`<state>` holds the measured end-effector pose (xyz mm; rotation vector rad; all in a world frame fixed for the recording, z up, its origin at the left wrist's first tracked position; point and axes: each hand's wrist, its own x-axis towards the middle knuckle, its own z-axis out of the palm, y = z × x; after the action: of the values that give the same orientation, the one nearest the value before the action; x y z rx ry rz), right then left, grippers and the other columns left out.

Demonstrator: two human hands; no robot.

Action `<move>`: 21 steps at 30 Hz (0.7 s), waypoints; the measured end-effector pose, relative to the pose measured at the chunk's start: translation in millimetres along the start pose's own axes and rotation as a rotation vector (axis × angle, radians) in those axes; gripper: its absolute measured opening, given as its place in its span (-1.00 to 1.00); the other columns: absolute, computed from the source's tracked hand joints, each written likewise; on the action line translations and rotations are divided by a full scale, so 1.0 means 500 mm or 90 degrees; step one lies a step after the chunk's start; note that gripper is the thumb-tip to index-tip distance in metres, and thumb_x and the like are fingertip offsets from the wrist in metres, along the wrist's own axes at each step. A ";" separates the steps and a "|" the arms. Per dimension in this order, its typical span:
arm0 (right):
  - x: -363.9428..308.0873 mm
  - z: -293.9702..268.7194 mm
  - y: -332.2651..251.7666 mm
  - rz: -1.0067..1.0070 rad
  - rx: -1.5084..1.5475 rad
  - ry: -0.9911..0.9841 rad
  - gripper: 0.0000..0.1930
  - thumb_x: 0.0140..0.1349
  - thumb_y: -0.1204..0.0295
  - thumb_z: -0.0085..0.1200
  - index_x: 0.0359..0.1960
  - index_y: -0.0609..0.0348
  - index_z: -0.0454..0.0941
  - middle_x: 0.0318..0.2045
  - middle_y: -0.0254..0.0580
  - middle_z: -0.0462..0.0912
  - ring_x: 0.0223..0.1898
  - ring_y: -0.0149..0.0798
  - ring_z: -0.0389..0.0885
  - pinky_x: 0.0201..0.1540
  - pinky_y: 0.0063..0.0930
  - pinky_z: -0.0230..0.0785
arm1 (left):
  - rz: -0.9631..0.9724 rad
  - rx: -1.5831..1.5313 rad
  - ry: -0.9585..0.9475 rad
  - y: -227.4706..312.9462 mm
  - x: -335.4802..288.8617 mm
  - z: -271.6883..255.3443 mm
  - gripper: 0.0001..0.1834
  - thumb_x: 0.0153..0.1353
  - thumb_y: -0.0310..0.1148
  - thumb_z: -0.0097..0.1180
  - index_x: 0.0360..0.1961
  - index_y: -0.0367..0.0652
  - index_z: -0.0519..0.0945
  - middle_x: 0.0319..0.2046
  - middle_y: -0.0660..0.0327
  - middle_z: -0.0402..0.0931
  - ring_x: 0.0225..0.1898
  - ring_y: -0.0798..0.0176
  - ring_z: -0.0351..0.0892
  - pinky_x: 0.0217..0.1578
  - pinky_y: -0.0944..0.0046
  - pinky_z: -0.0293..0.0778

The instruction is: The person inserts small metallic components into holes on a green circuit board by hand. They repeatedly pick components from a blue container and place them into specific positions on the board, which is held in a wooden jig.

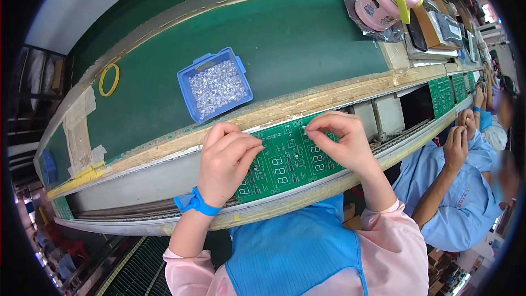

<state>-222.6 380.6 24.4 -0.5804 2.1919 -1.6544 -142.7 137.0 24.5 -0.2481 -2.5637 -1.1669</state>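
A green circuit board panel (289, 160) with digit-shaped outlines and small mounted parts lies on the rail in front of me. Over its left part is my left hand (227, 156), thumb and forefinger pinched together; what they hold, if anything, is too small to name. My right hand (346, 138) bends over the board's upper right area, also in a pinch, with a tiny pale spot at the fingertips that I cannot identify. Beyond my hands a blue plastic bin (189, 97) stands on the green bench, filled with many small clear parts (217, 86).
The conveyor rail (137, 186) runs left to right along the wooden bench edge (307, 101). More green boards (441, 97) sit farther right, beside a co-worker in blue (457, 192). A yellow ring (109, 80) lies at left; a pink lidded container (381, 6) stands far right.
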 end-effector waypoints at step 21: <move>0.034 -0.014 0.015 -0.105 -0.143 0.045 -0.88 0.03 0.64 0.26 -0.36 0.26 0.68 -0.40 -0.18 0.70 -0.27 -0.24 0.63 -0.11 -0.39 0.43 | 0.018 -0.069 -0.020 -0.041 -0.038 0.037 -0.75 -0.07 -0.69 0.27 -0.30 -0.26 0.72 -0.25 0.17 0.64 -0.15 0.06 0.62 -0.12 0.16 0.56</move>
<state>-241.8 379.5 18.8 -0.7924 2.4600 -1.5378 -134.5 137.2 -8.0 -0.3291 -2.5186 -1.3040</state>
